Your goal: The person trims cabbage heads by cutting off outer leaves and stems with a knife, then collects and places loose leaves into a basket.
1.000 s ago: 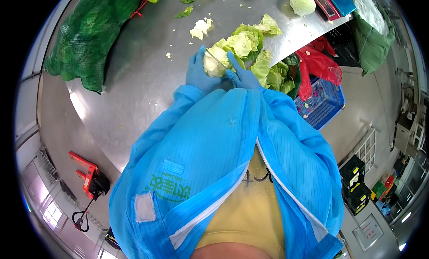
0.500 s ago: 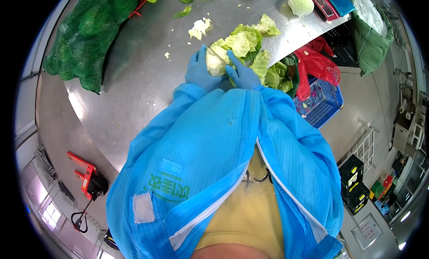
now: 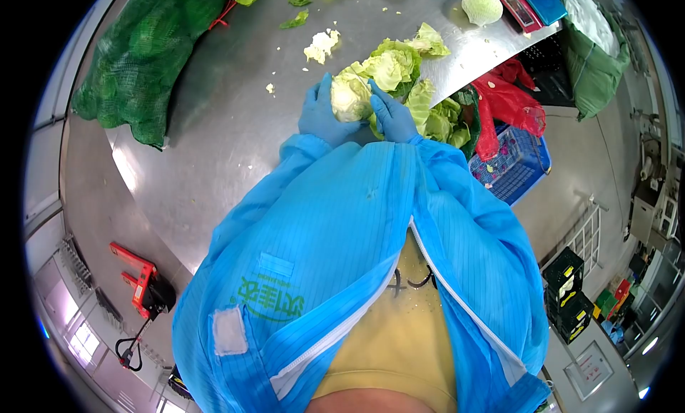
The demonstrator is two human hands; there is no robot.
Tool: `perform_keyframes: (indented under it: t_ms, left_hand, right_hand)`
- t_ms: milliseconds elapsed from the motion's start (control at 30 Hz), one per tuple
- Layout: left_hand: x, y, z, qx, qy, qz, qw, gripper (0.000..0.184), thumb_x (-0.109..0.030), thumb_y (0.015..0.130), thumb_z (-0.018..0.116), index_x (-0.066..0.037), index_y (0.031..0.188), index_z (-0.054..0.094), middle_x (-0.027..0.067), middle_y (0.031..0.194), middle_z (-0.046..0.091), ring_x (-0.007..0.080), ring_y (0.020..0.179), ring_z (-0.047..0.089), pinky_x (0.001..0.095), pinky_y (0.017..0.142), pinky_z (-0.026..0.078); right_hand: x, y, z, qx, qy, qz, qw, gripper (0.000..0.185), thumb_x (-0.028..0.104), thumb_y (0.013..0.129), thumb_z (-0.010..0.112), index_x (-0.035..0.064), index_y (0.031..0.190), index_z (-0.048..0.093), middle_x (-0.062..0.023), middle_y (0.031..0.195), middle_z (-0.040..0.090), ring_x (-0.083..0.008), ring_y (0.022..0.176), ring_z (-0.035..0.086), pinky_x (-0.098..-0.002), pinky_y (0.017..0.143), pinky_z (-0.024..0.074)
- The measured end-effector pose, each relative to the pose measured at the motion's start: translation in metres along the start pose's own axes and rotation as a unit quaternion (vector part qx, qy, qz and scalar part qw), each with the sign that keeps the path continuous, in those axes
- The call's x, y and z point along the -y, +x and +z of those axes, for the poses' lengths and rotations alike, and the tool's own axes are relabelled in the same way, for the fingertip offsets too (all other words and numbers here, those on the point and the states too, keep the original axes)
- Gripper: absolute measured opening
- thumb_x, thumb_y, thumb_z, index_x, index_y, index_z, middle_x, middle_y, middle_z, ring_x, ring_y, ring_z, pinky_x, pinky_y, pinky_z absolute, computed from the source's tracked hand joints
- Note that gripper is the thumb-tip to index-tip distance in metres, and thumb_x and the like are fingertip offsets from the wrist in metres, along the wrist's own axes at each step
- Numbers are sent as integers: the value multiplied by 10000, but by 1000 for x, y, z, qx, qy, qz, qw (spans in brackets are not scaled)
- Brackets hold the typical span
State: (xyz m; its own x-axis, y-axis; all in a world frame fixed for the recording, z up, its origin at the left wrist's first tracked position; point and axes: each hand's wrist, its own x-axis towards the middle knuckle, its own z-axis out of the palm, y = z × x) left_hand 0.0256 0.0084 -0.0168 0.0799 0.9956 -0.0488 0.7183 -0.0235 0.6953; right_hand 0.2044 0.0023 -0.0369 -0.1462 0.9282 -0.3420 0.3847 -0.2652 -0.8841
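A pale green cabbage head (image 3: 350, 98) sits between my two blue-gloved hands over the metal table. My left hand (image 3: 322, 116) cups its left side, fingers pointing up along it. Against its right side rests my right hand (image 3: 392, 114), with the fingers bent round it. Loose green leaves (image 3: 391, 67) lie just beyond and to the right of the head. Small pale scraps (image 3: 321, 46) are on the table further back.
Green net sack (image 3: 146, 63) at the left; metal table (image 3: 214, 106) beneath. At the back right are a netted cabbage (image 3: 482, 4) and a red-and-blue device (image 3: 526, 6). A red net (image 3: 508, 106) hangs by a blue crate (image 3: 515, 163). A pallet jack (image 3: 146, 284) stands lower left.
The cabbage head has turned between my hands and shows a greener, rounder face. My right fingers have bent closer round it. Something blue has appeared at the top right edge.
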Motion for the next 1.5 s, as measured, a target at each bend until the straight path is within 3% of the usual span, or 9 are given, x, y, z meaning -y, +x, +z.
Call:
perform_keyframes:
  t_ms: [100, 367, 600, 700, 900, 1067, 1300, 1433, 1500]
  left_hand:
    - [-6, 2, -1, 13, -9, -29, 999, 1041, -318, 540, 819, -81, 1400, 282, 166, 1294, 395, 319, 1155, 469, 369, 934, 448]
    - [-1, 1, -5, 24, -11, -2, 1000, 1010, -293, 544, 810, -95, 1394, 302, 175, 1291, 395, 332, 1144, 481, 379, 932, 454]
    - [-10, 2, -10, 56, -25, -36, 997, 1083, -304, 485, 837, -120, 1403, 293, 172, 1258, 406, 332, 1133, 488, 385, 935, 454]
    - [1, 2, -6, 34, -56, 5, 998, 1072, -297, 482, 839, -121, 1396, 308, 169, 1257, 407, 329, 1137, 486, 384, 938, 451]
    - [9, -2, -11, 23, -86, 32, 995, 1058, -301, 485, 848, -127, 1388, 323, 165, 1263, 407, 323, 1148, 480, 395, 959, 437]
    - [15, -3, -9, 19, -96, 74, 992, 1078, -265, 476, 866, -94, 1387, 315, 159, 1269, 407, 315, 1173, 465, 389, 976, 424]
    - [26, -9, -12, 47, -281, 22, 958, 1105, -176, 439, 893, -72, 1376, 316, 143, 1300, 399, 280, 1188, 457, 382, 1003, 403]
    - [28, -6, -13, 52, -273, 63, 959, 1086, -109, 448, 881, -62, 1374, 314, 130, 1318, 389, 271, 1206, 443, 379, 1012, 398]
    - [25, -4, -13, 57, -261, 69, 961, 1083, -98, 452, 877, -61, 1375, 313, 125, 1320, 388, 270, 1212, 438, 379, 1013, 396]
  right_hand:
    - [2, 3, 0, -8, 45, 17, 999, 540, 514, 893, 452, 225, 1349, 433, -211, 1015, 629, -331, 910, 624, -395, 798, 478]
    - [23, 35, -19, -7, -150, -66, 986, 639, 578, 735, 625, 181, 1231, 555, -131, 929, 628, -271, 849, 616, -374, 752, 479]
    - [29, 34, -21, -28, -383, -177, 906, 364, 357, 746, 627, 174, 1061, 621, -74, 816, 617, -270, 763, 619, -382, 662, 484]
    - [27, 27, -13, -93, -185, -86, 975, 299, 278, 748, 598, 191, 1033, 626, -80, 784, 635, -280, 719, 624, -386, 627, 484]
    - [26, 21, -1, -171, -166, -81, 968, 278, 242, 728, 596, 196, 997, 648, -80, 783, 650, -278, 722, 628, -370, 646, 490]
    - [3, 37, -5, -234, 62, 18, 970, 294, 199, 694, 634, 55, 948, 670, -49, 649, 603, -148, 581, 553, -281, 573, 449]
    - [5, 37, -1, -208, 36, -110, 971, 311, 199, 703, 633, 91, 994, 655, -63, 666, 612, -174, 579, 565, -292, 568, 456]
    - [14, 39, -22, -195, -111, -10, 975, 353, 205, 726, 665, 148, 1074, 634, -97, 731, 622, -245, 663, 611, -341, 619, 488]
    - [18, 33, -21, -214, -116, -115, 963, 452, 248, 728, 707, 181, 1162, 598, -95, 936, 618, -233, 734, 616, -350, 671, 496]
